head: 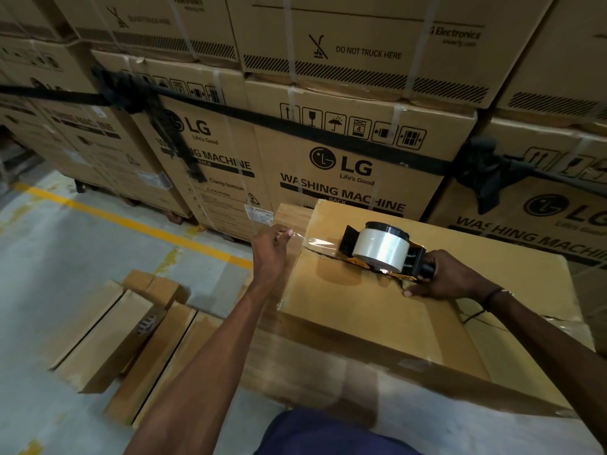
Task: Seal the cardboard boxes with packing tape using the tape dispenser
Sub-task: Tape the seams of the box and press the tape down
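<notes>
Nearest me, plain brown cardboard box [361, 323], top seam split and torn. On it I see the black-and-orange tape dispenser [381, 254] carrying a clear tape roll [381, 249]; right hand [450, 277] wraps its handle. Left hand [271, 247] pinches the tape's free end [312, 241] at the box's far-left edge.

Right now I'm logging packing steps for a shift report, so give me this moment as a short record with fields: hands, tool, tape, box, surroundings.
left hand: left hand pinches the free end of the clear tape, pulled out past the box's left edge
right hand: right hand grips the tape dispenser by its handle
tool: dispenser sits on the box top over the flap seam
box: cardboard box, seam not yet taped along its length
surroundings: stacked washing machine cartons behind; flat long boxes on the floor
</notes>
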A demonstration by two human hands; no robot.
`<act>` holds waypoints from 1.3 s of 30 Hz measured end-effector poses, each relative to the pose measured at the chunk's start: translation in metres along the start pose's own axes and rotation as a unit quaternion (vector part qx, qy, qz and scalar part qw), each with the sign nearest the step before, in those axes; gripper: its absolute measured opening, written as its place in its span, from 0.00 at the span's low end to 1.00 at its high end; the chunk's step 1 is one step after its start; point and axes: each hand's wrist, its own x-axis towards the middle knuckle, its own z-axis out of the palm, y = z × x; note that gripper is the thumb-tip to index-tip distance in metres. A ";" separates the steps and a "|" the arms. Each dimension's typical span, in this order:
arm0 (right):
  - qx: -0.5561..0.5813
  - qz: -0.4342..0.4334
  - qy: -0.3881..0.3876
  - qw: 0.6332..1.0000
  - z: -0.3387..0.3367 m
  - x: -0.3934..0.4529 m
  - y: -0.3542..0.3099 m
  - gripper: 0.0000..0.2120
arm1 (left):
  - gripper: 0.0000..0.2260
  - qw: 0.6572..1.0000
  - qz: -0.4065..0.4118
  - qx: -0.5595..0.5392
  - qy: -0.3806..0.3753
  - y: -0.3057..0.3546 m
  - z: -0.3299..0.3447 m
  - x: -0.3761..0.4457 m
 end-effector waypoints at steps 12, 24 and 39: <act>0.006 -0.008 -0.007 1.000 0.000 0.003 0.002 0.19 | 0.21 0.972 -0.184 0.107 -0.097 -0.013 0.010 -0.007; 0.019 0.013 -0.020 1.000 0.000 0.008 0.005 0.20 | 0.37 0.930 -0.251 0.027 -0.266 0.025 0.026 -0.008; 0.035 0.031 -0.054 0.997 -0.016 -0.001 -0.010 0.35 | 0.25 0.945 -0.091 0.304 -0.081 0.039 0.053 -0.042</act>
